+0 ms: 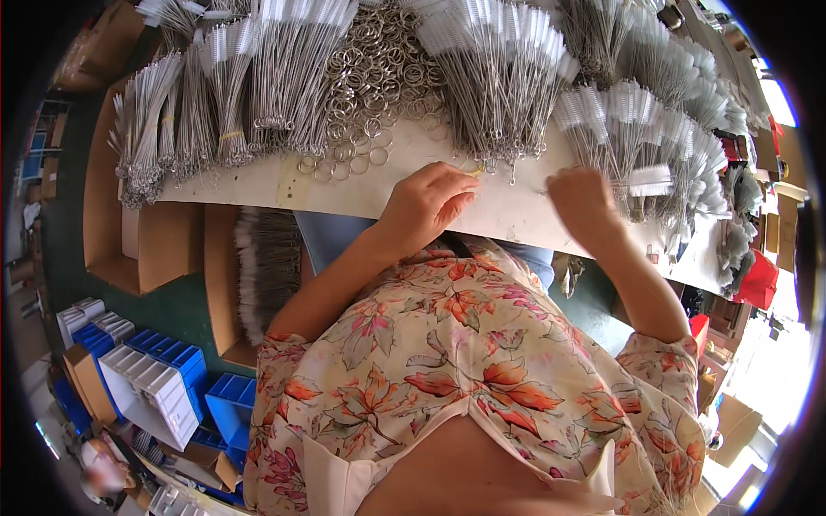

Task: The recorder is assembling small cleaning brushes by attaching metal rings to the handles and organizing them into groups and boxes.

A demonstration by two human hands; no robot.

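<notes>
My left hand [428,205] is over the front of the white table, its fingers drawn together. A small yellowish bit [475,172] shows at its fingertips; I cannot make out what it is. To the right, my right hand [582,206] is closed around what looks like the thin stem of a wire brush. That brush's white bristle head [645,181] sticks out sideways past the hand, while the fingers hide most of the stem. Between and beyond both hands lies a big pile of wire brushes [503,95], loop ends toward me. Metal split rings [379,77] are heaped left of it.
More brush bundles [228,95] line the table's left, some banded in yellow. Other brush piles [662,129] cover the right side. Below the table edge [344,193] stand open cardboard boxes [172,249], one holding brushes. Blue and white bins [155,387] sit at lower left.
</notes>
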